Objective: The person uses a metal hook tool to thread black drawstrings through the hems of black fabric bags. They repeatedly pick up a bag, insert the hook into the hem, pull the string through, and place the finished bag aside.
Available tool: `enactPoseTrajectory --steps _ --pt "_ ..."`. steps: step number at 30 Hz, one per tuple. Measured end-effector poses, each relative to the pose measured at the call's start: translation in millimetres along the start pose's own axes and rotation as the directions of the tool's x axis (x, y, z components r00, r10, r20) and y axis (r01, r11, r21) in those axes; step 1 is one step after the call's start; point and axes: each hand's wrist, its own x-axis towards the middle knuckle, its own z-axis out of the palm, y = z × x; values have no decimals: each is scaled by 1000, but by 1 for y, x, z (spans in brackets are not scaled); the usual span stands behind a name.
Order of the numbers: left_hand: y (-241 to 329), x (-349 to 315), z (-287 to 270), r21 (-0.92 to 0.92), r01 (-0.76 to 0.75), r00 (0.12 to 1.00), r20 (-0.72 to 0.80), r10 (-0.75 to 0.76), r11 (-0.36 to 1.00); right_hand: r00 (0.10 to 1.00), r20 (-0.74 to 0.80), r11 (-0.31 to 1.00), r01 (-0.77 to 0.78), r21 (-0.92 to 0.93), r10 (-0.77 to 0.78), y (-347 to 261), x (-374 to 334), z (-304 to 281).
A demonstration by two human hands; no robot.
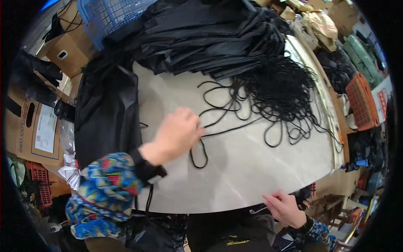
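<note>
My left hand (pixel 178 132), smeared by motion, is over the middle of the table, its fingers closed on a black cord (pixel 235 128) that runs from the tangled heap of cords (pixel 277 90) at the right. A loop of cord lies just below the fingers. At the table's near edge, my right hand (pixel 286 208) is closed on a thin metal threading tool (pixel 257 209) with a small loop at its end. Left of my left hand lies a black fabric bag (pixel 107 113), with cord ends showing beside it.
A large stack of black fabric pieces (pixel 210 35) covers the table's far side. Behind it stands a blue plastic basket (pixel 113 19). Cardboard boxes (pixel 29 134) crowd the left, and an orange crate (pixel 363 103) is at the right. The pale tabletop (pixel 247 172) shows between my hands.
</note>
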Motion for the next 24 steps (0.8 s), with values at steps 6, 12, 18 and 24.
enactPoseTrajectory --steps 6,12,18,24 --pt "45 -2 15 -6 -199 966 167 197 980 998 -50 999 -30 37 32 -8 -25 -19" --pt "121 -58 -61 -538 91 732 606 310 838 989 -139 994 58 92 -45 -11 -18 -24" --pt "114 -131 -124 -207 317 517 856 14 925 996 63 995 54 81 -59 -4 -30 -28" --pt "143 -83 -71 -205 248 837 538 -103 947 995 85 924 9 381 -44 -1 -40 -23"
